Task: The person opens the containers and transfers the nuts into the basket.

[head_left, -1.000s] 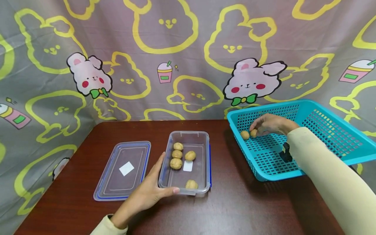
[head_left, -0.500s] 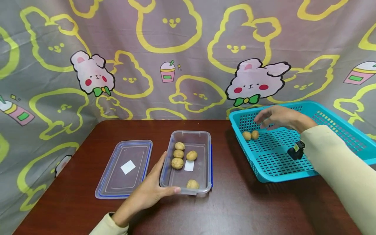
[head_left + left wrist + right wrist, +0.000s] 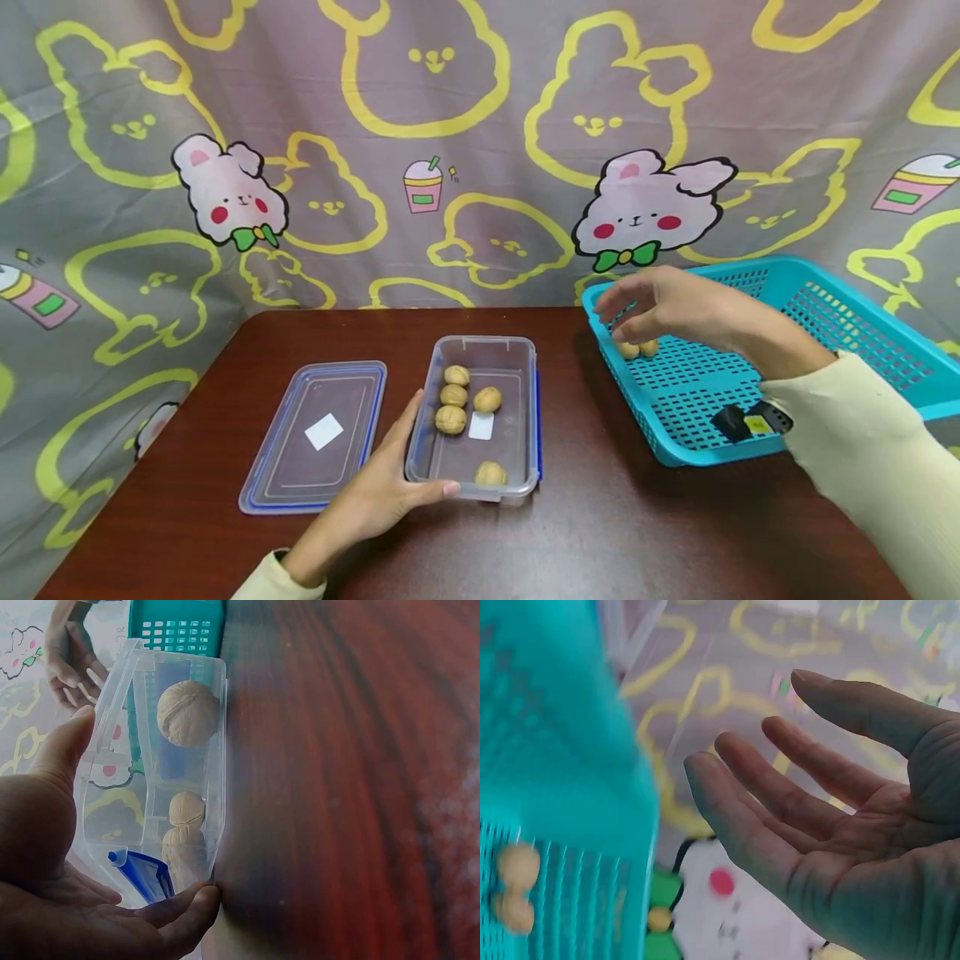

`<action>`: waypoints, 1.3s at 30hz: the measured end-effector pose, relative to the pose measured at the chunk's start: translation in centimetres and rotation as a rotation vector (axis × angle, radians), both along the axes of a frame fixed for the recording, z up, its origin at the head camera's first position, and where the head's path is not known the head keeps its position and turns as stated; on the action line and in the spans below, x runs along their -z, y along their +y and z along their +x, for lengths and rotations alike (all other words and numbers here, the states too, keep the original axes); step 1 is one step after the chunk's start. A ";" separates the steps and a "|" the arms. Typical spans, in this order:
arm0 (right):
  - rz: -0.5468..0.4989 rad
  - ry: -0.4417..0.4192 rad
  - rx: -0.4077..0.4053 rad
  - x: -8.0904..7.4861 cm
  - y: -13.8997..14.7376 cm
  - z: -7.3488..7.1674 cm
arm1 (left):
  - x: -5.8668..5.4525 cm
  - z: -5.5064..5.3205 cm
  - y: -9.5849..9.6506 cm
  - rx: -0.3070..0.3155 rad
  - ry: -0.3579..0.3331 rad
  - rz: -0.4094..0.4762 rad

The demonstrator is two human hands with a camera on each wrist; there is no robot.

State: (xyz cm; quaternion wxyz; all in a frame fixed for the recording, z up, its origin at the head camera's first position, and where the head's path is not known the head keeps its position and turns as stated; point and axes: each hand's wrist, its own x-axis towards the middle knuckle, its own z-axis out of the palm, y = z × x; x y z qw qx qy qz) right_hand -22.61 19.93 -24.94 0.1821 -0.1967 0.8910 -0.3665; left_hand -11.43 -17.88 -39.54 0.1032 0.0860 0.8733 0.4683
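My right hand (image 3: 678,310) was empty, fingers loose and spread, hovering over the near-left corner of the turquoise perforated plastic basket (image 3: 840,333). Two tan walnuts (image 3: 637,348) sat in that corner just below my fingers. My left hand (image 3: 378,500) lay flat against the clear rectangular plastic container (image 3: 517,367), thumb on its front edge, fingers straight along the left wall. Five walnuts (image 3: 452,418) were inside it. Its clear blue-rimmed lid (image 3: 315,435) lay just beside it on the dark brown wooden table (image 3: 600,533).
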 end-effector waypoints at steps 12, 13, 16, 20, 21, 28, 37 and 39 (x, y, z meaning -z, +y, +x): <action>-0.117 -0.071 -0.076 1.3 -6.2 5.1 | -0.1 0.1 0.0 0.006 -0.003 -0.005; -0.135 -0.085 -0.084 1.6 -6.6 5.3 | -0.1 0.1 0.0 0.007 -0.002 -0.003; -0.190 -0.107 -0.106 2.5 -7.6 5.8 | -0.1 0.0 -0.1 0.011 0.002 0.003; -0.222 -0.109 -0.129 4.0 -9.1 5.9 | 0.0 -0.1 -0.1 0.018 0.007 0.013; -0.220 -0.113 -0.134 4.3 -9.5 5.8 | 0.0 -0.1 -0.1 0.018 0.007 0.011; -0.243 -0.146 -0.228 6.4 -12.2 5.4 | -0.1 0.1 -0.1 0.016 0.007 -0.008; -0.217 -0.171 -0.237 8.5 -15.0 5.0 | 0.0 0.1 -0.1 0.021 0.012 -0.015; -0.224 -0.175 -0.241 9.0 -15.5 5.0 | 0.0 0.1 -0.1 0.023 0.014 -0.008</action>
